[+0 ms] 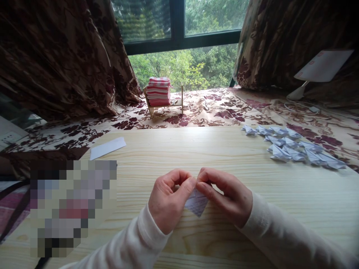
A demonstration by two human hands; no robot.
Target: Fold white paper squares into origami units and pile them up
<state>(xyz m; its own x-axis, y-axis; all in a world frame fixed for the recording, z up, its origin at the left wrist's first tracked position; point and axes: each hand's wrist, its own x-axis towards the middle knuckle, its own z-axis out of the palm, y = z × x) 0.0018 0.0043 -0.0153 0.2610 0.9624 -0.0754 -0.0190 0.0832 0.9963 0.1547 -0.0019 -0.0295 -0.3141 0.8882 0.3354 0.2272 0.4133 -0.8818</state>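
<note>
Between my hands is a small piece of folded paper [198, 204], white with faint printed lines, its lower corner pointing toward me. My left hand [173, 198] pinches its upper edge between thumb and forefinger. From the other side my right hand [226, 195] grips the same edge, thumb and fingertips close to those of the left. The top of the paper is hidden behind the fingers. Both hands are just above the middle of the wooden table [179, 149].
Several folded paper shapes [291, 147] lie in rows at the table's far right. A white paper strip [108, 148] lies at the far left, above a blurred-out patch [73, 209]. Beyond the table stand a small rack with folded striped cloths [159, 91] and a lamp [322, 67].
</note>
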